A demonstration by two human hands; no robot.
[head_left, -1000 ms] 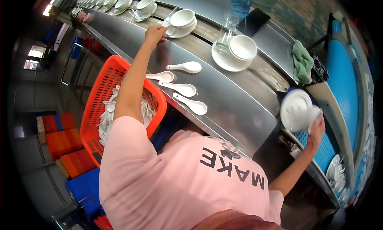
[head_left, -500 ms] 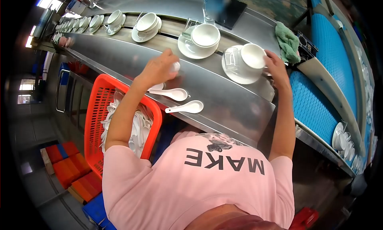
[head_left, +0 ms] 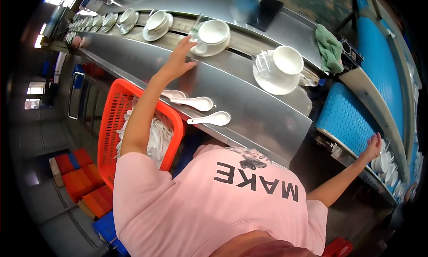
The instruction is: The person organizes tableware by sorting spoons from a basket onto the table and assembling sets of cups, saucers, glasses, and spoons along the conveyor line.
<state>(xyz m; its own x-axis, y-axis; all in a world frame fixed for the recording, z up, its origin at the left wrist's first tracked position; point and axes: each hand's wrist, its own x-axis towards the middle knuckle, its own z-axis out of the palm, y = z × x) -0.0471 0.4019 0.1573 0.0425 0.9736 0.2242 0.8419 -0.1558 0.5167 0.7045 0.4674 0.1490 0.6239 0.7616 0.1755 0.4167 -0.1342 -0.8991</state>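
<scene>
My left hand (head_left: 179,59) is open, fingers stretched out and thumb apart. Its fingertips are beside a place setting with a white bowl (head_left: 213,32), a saucer and clear glassware on the belt. Far to the right, my right hand (head_left: 372,149) reaches to a cluster of white cups (head_left: 381,162); its fingers look apart, and I see nothing held in them. Nearer the belt's right end stands another white bowl (head_left: 288,60) on a white plate (head_left: 278,85), with a clear glass (head_left: 264,63) beside it. White spoons (head_left: 216,118) lie on the steel ledge.
A red basket (head_left: 178,134) of white spoons stands at the left front. More place settings (head_left: 128,17) run along the belt (head_left: 243,63) to the far left. A green cloth (head_left: 329,48), a dark flat object (head_left: 267,13) and a blue conveyor (head_left: 343,114) are at the right and back.
My right hand has left the right-hand bowl and swung far right to the cups. My left hand has moved up to the belt; the small whitish item it held is no longer in it.
</scene>
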